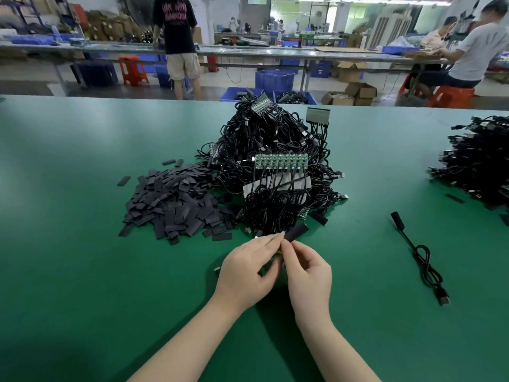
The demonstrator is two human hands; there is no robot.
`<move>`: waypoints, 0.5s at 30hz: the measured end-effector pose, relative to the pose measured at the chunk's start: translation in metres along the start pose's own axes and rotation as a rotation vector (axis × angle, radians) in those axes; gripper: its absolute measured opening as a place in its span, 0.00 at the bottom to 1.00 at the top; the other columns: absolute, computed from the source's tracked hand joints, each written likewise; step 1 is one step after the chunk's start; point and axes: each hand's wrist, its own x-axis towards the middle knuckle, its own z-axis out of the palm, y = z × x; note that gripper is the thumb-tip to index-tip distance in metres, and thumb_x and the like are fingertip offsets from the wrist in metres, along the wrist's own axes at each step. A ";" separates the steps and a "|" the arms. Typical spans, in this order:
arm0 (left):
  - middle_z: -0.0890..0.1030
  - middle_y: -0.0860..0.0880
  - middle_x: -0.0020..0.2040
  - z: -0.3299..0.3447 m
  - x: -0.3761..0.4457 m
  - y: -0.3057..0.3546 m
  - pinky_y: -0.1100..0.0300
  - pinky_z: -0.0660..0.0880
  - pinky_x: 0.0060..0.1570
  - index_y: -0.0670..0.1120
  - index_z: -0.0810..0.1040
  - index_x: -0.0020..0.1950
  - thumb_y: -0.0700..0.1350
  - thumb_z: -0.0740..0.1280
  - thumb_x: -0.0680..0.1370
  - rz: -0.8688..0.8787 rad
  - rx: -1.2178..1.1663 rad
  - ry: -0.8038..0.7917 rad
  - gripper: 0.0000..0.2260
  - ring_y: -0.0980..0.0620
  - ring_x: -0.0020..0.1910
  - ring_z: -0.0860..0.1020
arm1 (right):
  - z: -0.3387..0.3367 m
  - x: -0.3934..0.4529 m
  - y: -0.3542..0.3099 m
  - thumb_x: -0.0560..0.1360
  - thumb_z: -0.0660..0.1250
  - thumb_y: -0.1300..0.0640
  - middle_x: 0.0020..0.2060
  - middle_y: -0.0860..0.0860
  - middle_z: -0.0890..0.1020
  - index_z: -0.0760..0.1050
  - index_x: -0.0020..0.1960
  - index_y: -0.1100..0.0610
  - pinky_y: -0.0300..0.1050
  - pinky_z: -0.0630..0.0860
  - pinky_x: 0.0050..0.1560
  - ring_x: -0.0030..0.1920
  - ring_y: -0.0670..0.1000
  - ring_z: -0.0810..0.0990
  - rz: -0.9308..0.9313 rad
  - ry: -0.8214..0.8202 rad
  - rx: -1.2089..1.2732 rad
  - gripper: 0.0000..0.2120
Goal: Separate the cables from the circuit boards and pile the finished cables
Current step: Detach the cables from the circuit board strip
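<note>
From the head view we see both hands meeting low in the middle of the green desk (82, 188), just in front of the big heap of black cables (275, 150). Our right hand (308, 274) pinches the near end of a short black sleeve (296, 232) between thumb and forefinger; its other fingers are loosely curled. The long axis of the sleeve runs from the fingertips up and to the right, away from us, and its far end points toward the heap. Our left hand (248, 274) has its fingers curled around something small and green just under the sleeve. We judge it to be a small circuit board at the end of a cable, but it is mostly hidden, so we cannot say for sure.

Strips of circuit boards (281, 161) with cables attached lie on top of the heap. To the left of it is a pile of flat black sleeves (176, 199). One finished cable (424, 260) lies alone on the desk, well to the right of our right hand, and a second cable pile (479, 166) sits at the far right edge.

We think the next move turns on the sleeve's axis: the right hand, which is nearer to it, would slide it along this line.
</note>
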 end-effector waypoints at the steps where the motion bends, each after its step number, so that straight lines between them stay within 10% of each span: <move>1: 0.80 0.51 0.62 0.000 0.000 0.000 0.58 0.75 0.62 0.45 0.78 0.65 0.45 0.63 0.78 0.030 0.002 0.010 0.17 0.55 0.61 0.78 | -0.001 0.001 -0.004 0.78 0.70 0.57 0.42 0.46 0.87 0.84 0.47 0.52 0.39 0.78 0.48 0.46 0.46 0.84 -0.028 0.028 -0.005 0.04; 8: 0.78 0.51 0.65 -0.002 0.001 0.001 0.59 0.72 0.63 0.47 0.78 0.66 0.45 0.59 0.79 -0.044 0.016 0.046 0.17 0.55 0.65 0.76 | -0.065 0.057 -0.078 0.82 0.63 0.57 0.36 0.47 0.80 0.76 0.47 0.46 0.32 0.72 0.38 0.34 0.40 0.77 -0.496 0.149 -0.288 0.08; 15: 0.80 0.53 0.63 -0.003 0.001 0.003 0.61 0.71 0.63 0.48 0.80 0.64 0.46 0.58 0.79 -0.054 0.048 -0.016 0.17 0.56 0.63 0.77 | -0.157 0.145 -0.064 0.83 0.57 0.55 0.38 0.58 0.79 0.76 0.50 0.61 0.51 0.78 0.40 0.37 0.60 0.77 -0.069 0.097 -1.345 0.13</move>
